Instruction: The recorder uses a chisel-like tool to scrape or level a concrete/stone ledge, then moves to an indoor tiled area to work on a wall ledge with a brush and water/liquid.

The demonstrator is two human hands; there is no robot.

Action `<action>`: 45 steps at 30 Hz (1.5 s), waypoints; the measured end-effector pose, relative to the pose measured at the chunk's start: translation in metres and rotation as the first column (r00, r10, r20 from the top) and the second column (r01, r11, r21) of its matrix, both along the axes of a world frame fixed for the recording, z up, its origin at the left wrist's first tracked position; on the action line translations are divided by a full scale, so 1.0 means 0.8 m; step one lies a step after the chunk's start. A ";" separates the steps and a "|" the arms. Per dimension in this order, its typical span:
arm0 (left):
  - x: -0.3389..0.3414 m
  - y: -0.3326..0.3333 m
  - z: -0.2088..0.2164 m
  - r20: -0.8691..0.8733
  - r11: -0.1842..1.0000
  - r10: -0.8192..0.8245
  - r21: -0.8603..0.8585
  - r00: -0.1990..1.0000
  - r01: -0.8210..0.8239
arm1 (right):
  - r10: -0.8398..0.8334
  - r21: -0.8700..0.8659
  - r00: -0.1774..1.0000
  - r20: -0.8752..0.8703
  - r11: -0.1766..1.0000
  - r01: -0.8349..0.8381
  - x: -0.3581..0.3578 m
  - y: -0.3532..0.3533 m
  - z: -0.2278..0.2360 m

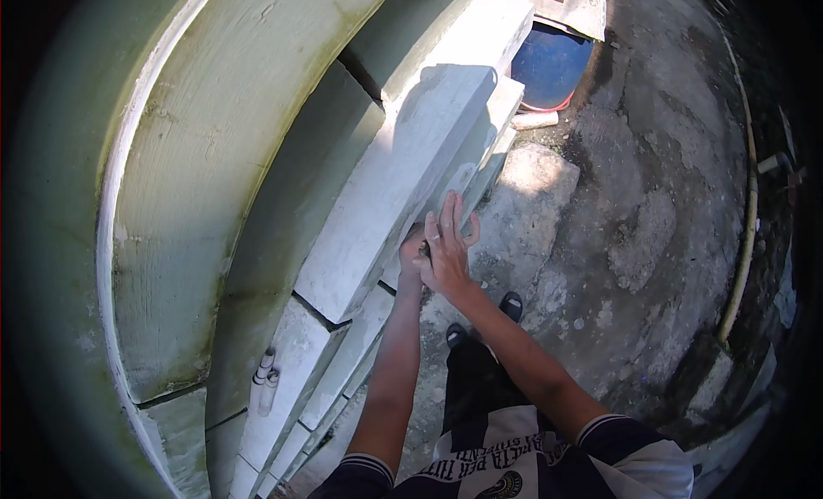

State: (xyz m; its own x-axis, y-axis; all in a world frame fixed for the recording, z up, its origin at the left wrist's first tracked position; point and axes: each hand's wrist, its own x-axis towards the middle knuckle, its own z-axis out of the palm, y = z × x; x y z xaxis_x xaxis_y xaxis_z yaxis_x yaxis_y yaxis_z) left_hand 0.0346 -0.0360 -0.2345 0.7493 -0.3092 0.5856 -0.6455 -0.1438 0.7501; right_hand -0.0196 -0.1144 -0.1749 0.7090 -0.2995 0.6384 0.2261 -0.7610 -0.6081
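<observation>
Shows, from above, left hand (411,250) just beside the side face of a long white slab (403,173), partly hidden by right hand (447,257), with fingers apparently bent inward. Shows right hand opened wide, with fingers stretched and spread along the painted side, and with thumb bent toward left hand. Includes a small dark object (423,249) between both hands, too small for naming. Cannot tell which hand to credit with hold of it, nor the tightness of the left grip; cannot tell contact from a narrow gap at the right fingertips.

Includes, toward the lower left, a second white slab (296,349) beyond a dark joint, bearing a few short pale tubes (265,381) close together. Shows a greenish wall (184,190) curving along the left, bent by the lens.

Includes, at the top, a blue container (549,66) with a reddish rim, near the far end of the slabs. Shows, to the right, rough grey ground (634,225), bordered by a long pale pipe (747,207). Includes, below the hands, dark sandals (512,306) and dark trousers (470,379).
</observation>
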 end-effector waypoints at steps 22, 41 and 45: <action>-0.075 0.020 0.038 0.212 0.959 -0.186 0.250 0.959 0.131 | 0.268 0.339 0.794 -0.545 0.937 -0.083 -0.224 -0.133 -0.009; -0.082 0.001 0.028 0.121 0.986 0.045 0.152 0.992 -0.063 | 0.019 -0.087 0.984 0.178 0.996 -0.004 -0.141 -0.032 0.098; -0.075 0.001 0.064 0.064 0.999 0.000 0.043 0.998 -0.003 | -0.021 -0.169 0.989 -0.148 0.986 -0.005 -0.053 0.008 0.040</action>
State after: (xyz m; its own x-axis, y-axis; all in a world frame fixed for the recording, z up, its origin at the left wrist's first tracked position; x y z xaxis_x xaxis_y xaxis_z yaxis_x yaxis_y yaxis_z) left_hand -0.0253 -0.0356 -0.1830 0.7113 -0.3342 0.6184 -0.6917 -0.1759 0.7005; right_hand -0.0619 -0.1083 -0.1431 0.7977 -0.2030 0.5679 0.1365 -0.8565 -0.4978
